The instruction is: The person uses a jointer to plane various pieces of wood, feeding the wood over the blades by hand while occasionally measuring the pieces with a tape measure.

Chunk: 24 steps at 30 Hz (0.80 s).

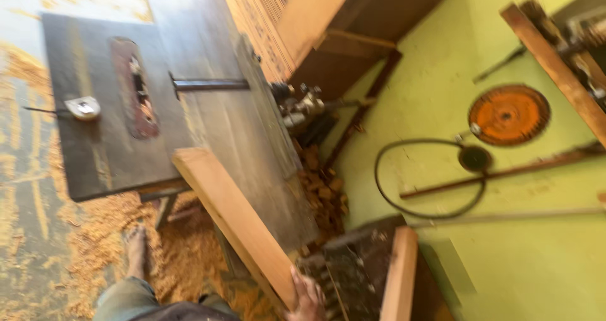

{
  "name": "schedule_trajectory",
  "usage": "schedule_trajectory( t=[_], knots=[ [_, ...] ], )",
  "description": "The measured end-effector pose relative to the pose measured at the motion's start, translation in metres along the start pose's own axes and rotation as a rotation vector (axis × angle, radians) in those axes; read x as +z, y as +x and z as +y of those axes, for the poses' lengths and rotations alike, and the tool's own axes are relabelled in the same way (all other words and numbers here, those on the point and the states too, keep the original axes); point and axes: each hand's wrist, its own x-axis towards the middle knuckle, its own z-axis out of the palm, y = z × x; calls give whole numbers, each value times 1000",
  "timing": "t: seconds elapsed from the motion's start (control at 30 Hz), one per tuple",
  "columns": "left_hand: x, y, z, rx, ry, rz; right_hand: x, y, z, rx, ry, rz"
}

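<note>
Head view, tilted and motion-blurred. One hand [307, 297] visible at the bottom edge, fingers wrapped round the near end of a long pale wooden plank [235, 223]; which hand it is cannot be told for sure, most likely the right. Fingers curled over the plank's end, clasping it. The other hand is out of view.

Plank runs from the hand up and left; its far end rests against the near edge of the saw table [208, 75], by the table's near right corner. It lies at a slant, the held end lower.

Saw table: dark, worn top. A reddish insert plate [134, 87] with the blade slot sits in the left part. A tape measure [83, 107] lies near the left edge, its tape drawn out to the left. A dark metal bar [208, 84] lies across the middle of the top.

Below the table: sawdust [95, 232] thick on the floor, a bare foot [135, 248] standing in it, trouser leg above. Wood offcuts [322, 188] piled beside the table's right edge.

Right side: green wall [517, 258] with an orange circular saw blade [509, 114] hung on it, a black belt loop [429, 179] just beside. A second pale plank [399, 275] stands just right of the hand
</note>
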Motion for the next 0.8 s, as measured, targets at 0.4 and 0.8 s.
schedule_trajectory(
  t=[0.4, 0.8],
  knots=[
    [9, 24, 2, 13, 15, -30, 52, 40, 11, 161, 294, 119],
    [-112, -125, 111, 682, -1679, -842, 28, -4, -33, -37, 183, 700]
  ],
)
